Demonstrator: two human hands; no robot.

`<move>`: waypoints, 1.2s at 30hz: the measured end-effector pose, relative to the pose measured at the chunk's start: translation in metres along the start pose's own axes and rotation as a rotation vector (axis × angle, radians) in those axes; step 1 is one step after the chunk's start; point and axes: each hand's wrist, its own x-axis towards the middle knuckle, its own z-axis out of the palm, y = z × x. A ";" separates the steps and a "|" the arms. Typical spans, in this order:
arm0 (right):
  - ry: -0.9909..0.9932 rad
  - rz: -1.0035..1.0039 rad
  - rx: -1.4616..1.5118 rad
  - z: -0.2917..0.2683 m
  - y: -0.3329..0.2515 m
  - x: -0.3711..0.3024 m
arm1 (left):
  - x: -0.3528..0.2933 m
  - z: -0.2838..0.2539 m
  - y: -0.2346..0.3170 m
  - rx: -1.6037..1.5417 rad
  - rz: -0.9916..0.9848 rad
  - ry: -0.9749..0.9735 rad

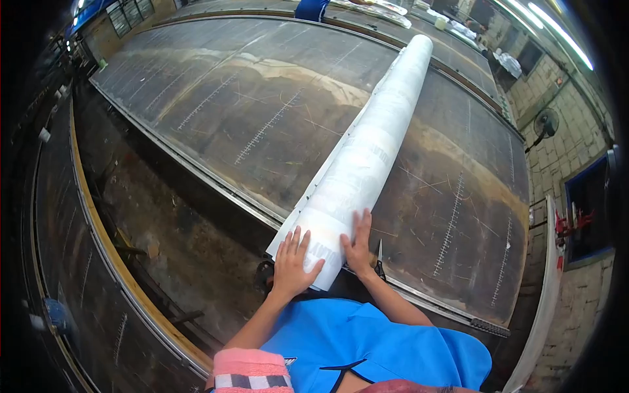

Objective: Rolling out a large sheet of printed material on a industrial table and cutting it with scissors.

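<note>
A long roll wrapped in white plastic film (pixel 367 157) lies across a dark table, its near end overhanging the edge by my body. My left hand (pixel 293 265) rests flat on the left side of that end, fingers spread, gripping nothing. Against the right side of the roll, my right hand (pixel 358 247) is open with its fingers stretched forward, slightly blurred. Just right of my right wrist, a pointed metal blade with a dark handle (pixel 379 264), perhaps scissors, lies at the table edge. A loose flap of white sheet (pixel 314 190) runs along the roll's left side.
The dark table (pixel 255 131) has ruled marks and a metal rail along its near edge. Another long table (pixel 98 262) stands to the left across an aisle. A person in blue (pixel 311 10) is at the far side. A fan (pixel 545 123) hangs on the right wall.
</note>
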 end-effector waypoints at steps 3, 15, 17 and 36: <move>-0.261 -0.344 -0.436 0.004 -0.024 -0.018 | -0.012 -0.001 -0.007 -0.140 0.039 0.140; -0.526 -0.535 -0.592 0.045 -0.068 -0.011 | 0.008 0.010 -0.047 -0.472 0.122 0.312; -0.543 -0.547 -0.620 0.061 -0.079 -0.002 | 0.011 0.011 -0.065 -0.630 0.064 0.353; -0.737 -0.829 -0.245 0.236 -0.089 0.056 | 0.004 0.029 -0.174 -0.706 -0.286 0.855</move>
